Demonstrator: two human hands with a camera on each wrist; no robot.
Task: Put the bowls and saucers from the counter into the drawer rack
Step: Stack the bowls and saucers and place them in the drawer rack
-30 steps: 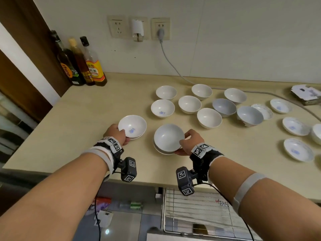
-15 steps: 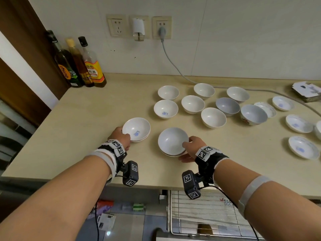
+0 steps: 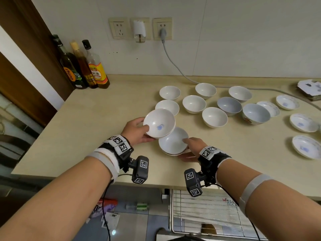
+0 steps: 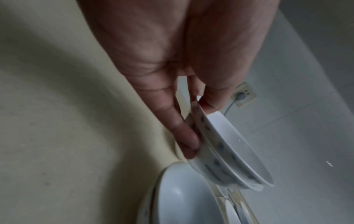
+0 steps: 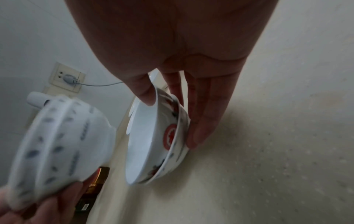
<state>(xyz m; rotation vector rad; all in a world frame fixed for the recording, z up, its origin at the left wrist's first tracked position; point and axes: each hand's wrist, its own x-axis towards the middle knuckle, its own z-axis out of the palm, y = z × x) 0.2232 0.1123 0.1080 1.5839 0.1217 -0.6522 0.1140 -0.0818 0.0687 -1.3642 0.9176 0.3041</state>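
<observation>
My left hand (image 3: 139, 129) grips a stack of two white bowls with blue marks (image 3: 159, 123), thumb inside the rim and fingers under the base, lifted off the counter (image 3: 104, 119). In the left wrist view the left hand (image 4: 199, 124) pinches this blue-marked stack (image 4: 229, 151) at its rim. It overlaps the far-left edge of a second stack of two bowls with red marks (image 3: 172, 143), which my right hand (image 3: 191, 146) holds low over the counter. The right wrist view shows the right hand (image 5: 172, 116), thumb inside the red-marked stack (image 5: 149, 136) and fingers under it. The wire drawer rack (image 3: 205, 211) stands open below the counter edge.
Several more white bowls (image 3: 194, 103) sit in the middle of the counter, with several saucers (image 3: 303, 122) to their right. Three bottles (image 3: 83, 66) stand in the back left corner. A grey cable (image 3: 173, 65) runs from a wall socket along the back. A small box (image 3: 309, 87) lies at the far right.
My left hand has lifted its blue-marked bowls off the counter and carried them right, over the edge of the right-hand stack. The right hand keeps its hold on its stack.
</observation>
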